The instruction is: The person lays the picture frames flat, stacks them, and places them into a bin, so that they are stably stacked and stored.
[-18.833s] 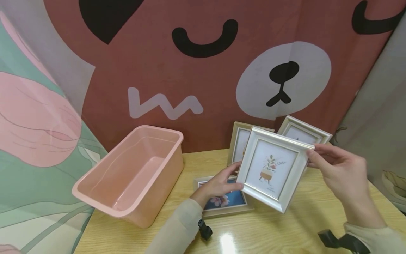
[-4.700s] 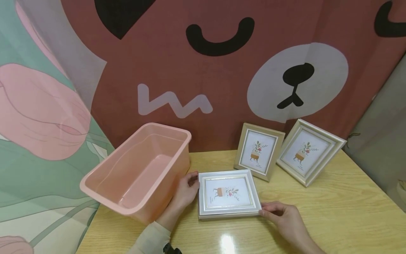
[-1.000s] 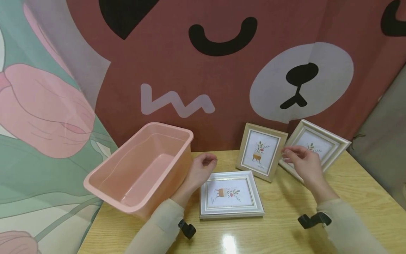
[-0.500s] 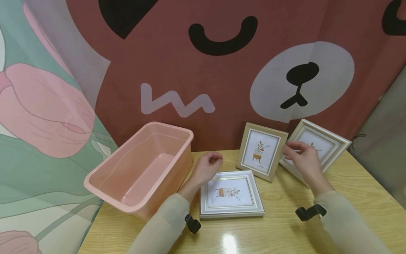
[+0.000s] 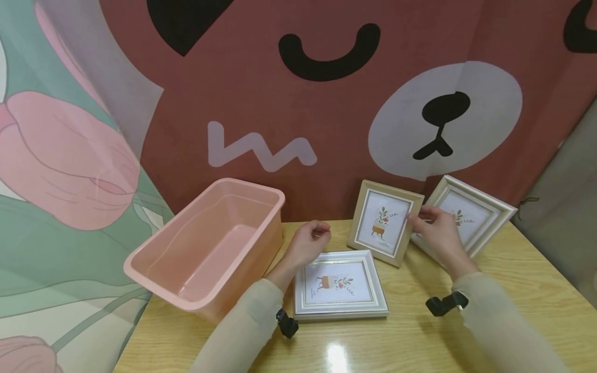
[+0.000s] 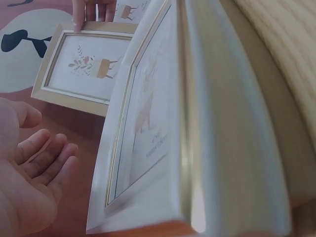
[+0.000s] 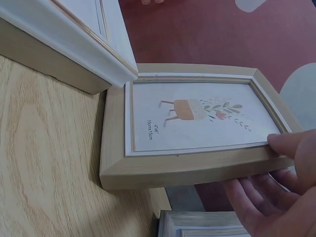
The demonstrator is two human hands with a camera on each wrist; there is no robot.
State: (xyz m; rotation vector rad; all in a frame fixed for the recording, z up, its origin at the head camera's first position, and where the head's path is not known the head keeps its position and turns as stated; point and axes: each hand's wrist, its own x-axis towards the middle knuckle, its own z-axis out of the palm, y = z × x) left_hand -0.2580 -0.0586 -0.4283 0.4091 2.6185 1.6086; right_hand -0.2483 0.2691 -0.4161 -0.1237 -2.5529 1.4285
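In the head view my right hand (image 5: 440, 233) grips the right edge of an upright tan picture frame (image 5: 356, 223). The right wrist view has its thumb (image 7: 281, 145) on the front face and the fingers behind. My left hand (image 5: 305, 243) hangs just behind a white picture frame (image 5: 338, 282), fingers loosely curled and holding nothing. That white frame lies flat on top of another, tan-sided frame (image 7: 49, 59), whose picture is hidden. A champagne-coloured picture frame (image 5: 485, 228) leans at the back right, partly covered by my right hand.
A pink plastic bin (image 5: 275, 207) stands at the left of the wooden table (image 5: 401, 336). Behind everything hangs a cloth (image 5: 326, 129) printed with a bear face. Dark wrist cameras (image 5: 286, 324) sit on both sleeves.
The white frame, earlier in both hands, was laid on the blue-picture frame and let go. My right hand then moved to the tan frame and took hold; my left shifted slightly right.
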